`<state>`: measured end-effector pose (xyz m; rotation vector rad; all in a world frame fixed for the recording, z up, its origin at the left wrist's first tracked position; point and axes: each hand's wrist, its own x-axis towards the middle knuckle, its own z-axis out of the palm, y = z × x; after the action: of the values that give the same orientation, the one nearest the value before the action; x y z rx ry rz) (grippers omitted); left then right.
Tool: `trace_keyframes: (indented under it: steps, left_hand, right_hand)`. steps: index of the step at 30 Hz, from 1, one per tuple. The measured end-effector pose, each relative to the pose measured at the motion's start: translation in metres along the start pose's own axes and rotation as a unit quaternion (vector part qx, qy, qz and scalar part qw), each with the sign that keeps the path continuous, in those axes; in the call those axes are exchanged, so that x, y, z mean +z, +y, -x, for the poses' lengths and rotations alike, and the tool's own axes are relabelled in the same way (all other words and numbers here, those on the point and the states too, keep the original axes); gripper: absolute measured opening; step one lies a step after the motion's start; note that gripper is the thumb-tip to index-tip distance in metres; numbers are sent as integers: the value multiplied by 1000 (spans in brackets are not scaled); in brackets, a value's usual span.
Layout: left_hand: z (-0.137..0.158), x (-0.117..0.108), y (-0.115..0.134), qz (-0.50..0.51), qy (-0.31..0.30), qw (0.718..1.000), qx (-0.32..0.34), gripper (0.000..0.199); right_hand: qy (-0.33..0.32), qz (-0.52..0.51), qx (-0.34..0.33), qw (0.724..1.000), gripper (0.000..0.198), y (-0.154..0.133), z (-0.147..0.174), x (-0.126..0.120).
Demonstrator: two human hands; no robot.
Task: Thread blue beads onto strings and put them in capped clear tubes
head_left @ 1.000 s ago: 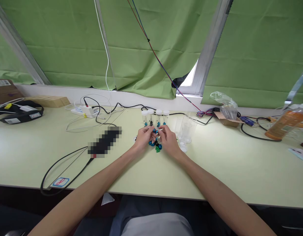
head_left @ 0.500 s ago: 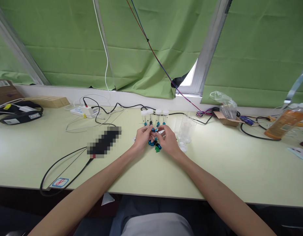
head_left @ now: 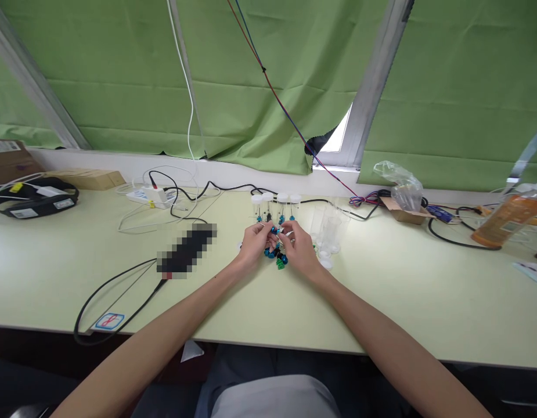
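My left hand (head_left: 253, 245) pinches a small shiny blue piece (head_left: 274, 230) between thumb and fingers. From the other side, my right hand (head_left: 299, 247) has its thumb and fingertips closed at that piece's right end, where a pale bit shows. The piece is too small to name its kind. Below the fingers lies a cluster of small blue and black pieces (head_left: 274, 253), with a green piece (head_left: 280, 264) at its near edge. Several clear tubes with white caps (head_left: 283, 198) stand just beyond my hands, with blue and dark bits in them.
Clear empty tubes (head_left: 331, 229) and loose white caps (head_left: 325, 263) sit right of my right hand. A black pixelated device (head_left: 185, 249) with a cable lies left. Farther off are a power strip (head_left: 150, 196), a small open box (head_left: 403, 213) and an orange bottle (head_left: 505, 217).
The view has shifted slightly. My hands stay in place around the blue piece, with only a slight shift of the fingers.
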<state>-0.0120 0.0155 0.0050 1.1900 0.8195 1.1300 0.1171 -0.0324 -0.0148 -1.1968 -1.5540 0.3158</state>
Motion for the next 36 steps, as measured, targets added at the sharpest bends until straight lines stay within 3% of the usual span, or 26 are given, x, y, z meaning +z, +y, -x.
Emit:
trace_keyframes:
  steps: [16,25,36]
  left_hand:
    - [1,2,-1,-12,-34,999,7,28]
    - [-1,-1,-3,-5,-11,1000,21,28]
    - [2,0,-1,-26,-25,999,19,29]
  right_hand:
    - [-9,-8,33,999,28,-5,1,-3]
    - [9,5,-9,1000,23,3,1,1]
    - [-9,-19,6,1000,21,0,1,1]
